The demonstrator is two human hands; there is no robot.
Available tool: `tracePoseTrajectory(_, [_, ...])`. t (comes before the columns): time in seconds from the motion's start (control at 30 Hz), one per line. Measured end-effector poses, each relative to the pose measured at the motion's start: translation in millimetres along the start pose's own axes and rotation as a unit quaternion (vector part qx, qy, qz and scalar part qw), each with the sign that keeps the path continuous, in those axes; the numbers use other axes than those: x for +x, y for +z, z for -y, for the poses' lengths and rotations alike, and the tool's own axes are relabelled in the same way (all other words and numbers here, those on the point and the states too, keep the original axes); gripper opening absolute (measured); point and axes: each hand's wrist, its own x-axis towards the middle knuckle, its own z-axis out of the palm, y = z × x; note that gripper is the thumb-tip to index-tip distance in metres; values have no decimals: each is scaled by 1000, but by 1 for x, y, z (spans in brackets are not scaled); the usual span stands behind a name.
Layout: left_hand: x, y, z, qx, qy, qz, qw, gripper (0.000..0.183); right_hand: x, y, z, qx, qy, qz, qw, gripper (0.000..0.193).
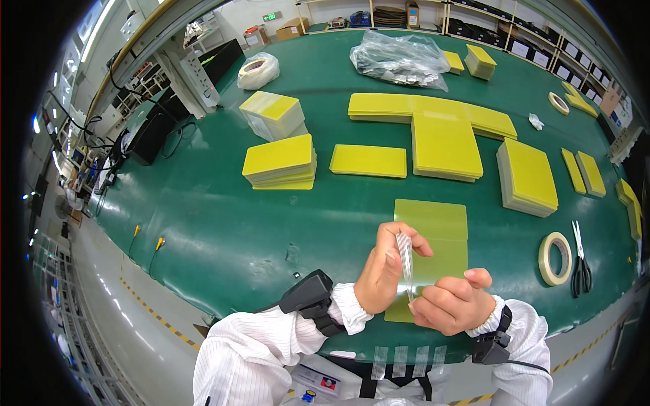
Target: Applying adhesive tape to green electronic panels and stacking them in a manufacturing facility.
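Note:
My left hand (pixel 384 269) is closed around a thin stack of whitish sheets (pixel 406 260), seen nearly edge-on. It stands upright between thumb and fingers, its edges slightly fanned at the top. The lower end of the stack meets the curled fingers of my right hand (pixel 455 302), which pinch it there; the right thumb sticks up. Both hands hover over translucent yellow-green sheets (pixel 440 220) on the green table (pixel 223 237). What is printed on the stack's faces, if anything, cannot be seen.
Stacks of yellow sheets (pixel 443 145) spread across the table's middle, with more at left (pixel 277 157) and right (pixel 531 176). A tape roll (pixel 545 260) and scissors (pixel 580 267) lie right. Clear tape strips (pixel 400 362) hang at the front edge. A plastic bag (pixel 399 57) lies at the back.

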Motion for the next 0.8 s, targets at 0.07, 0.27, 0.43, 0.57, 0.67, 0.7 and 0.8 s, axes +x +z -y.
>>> tracePoseTrajectory(0.07, [1, 1, -1, -29, -9, 2, 1000, 70, 0, 1, -1, 0, 4, 4, 1000, 13])
tracePoseTrajectory(0.27, [-1, 3, -9, -165, -92, 4, 982, 72, -3, 3, -1, -3, 3, 23, 1000, 13])
tracePoseTrajectory(0.43, [0, 3, -8, -133, -126, 17, 983, 82, -4, 3, -1, -2, 14, 30, 999, 13])
tracePoseTrajectory(0.57, [0, 2, -8, -132, -135, 19, 982, 84, -3, 3, -2, -20, 30, 23, 999, 11])
tracePoseTrajectory(0.67, [1, 0, -3, -141, -149, 19, 979, 84, -2, 2, -3, -53, 63, 29, 996, 10])
tracePoseTrajectory(0.7, [2, 0, -3, -164, -162, 18, 973, 85, -3, 3, -4, -52, 62, 30, 996, 10])
tracePoseTrajectory(0.8, [4, 0, -3, -190, -175, 20, 966, 86, -3, 4, -5, -66, 97, 27, 993, 11])
